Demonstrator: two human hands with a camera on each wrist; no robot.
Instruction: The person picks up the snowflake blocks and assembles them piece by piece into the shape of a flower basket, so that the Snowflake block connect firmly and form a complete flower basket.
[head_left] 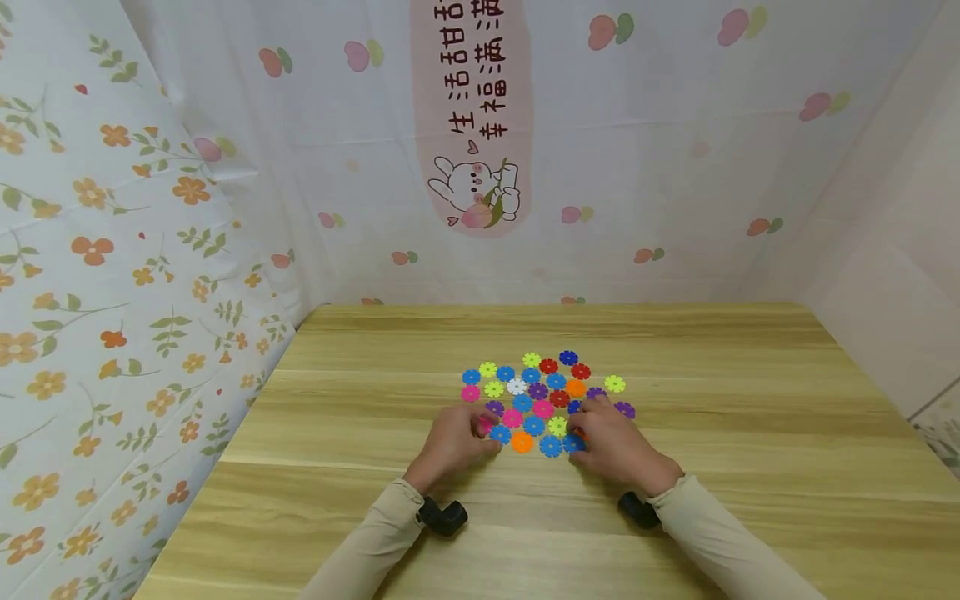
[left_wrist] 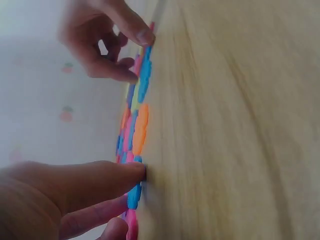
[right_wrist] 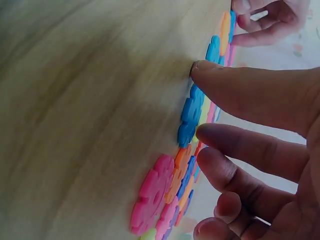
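In the head view, a cluster of colourful snowflake-shaped plastic discs [head_left: 517, 387] lies flat on the wooden table. At its left front edge is my left hand [head_left: 455, 439], its thumb against a blue disc [head_left: 500, 434] and its fingers over a pink disc [left_wrist: 132, 225]. My right hand [head_left: 618, 446] reaches over the front right part. The right wrist view shows its thumb [right_wrist: 207, 66] down by the table beside a blue disc [right_wrist: 190, 120], with the index finger close to that disc. Thumb and fingers stand apart. Some discs are partly hidden under both hands.
The wooden table [head_left: 360, 400] extends around the cluster to its far edge. Behind it hangs a printed white cloth [head_left: 637, 150], with a floral cloth [head_left: 135, 317] on the left. Black straps [head_left: 442, 517] are on the wrists.
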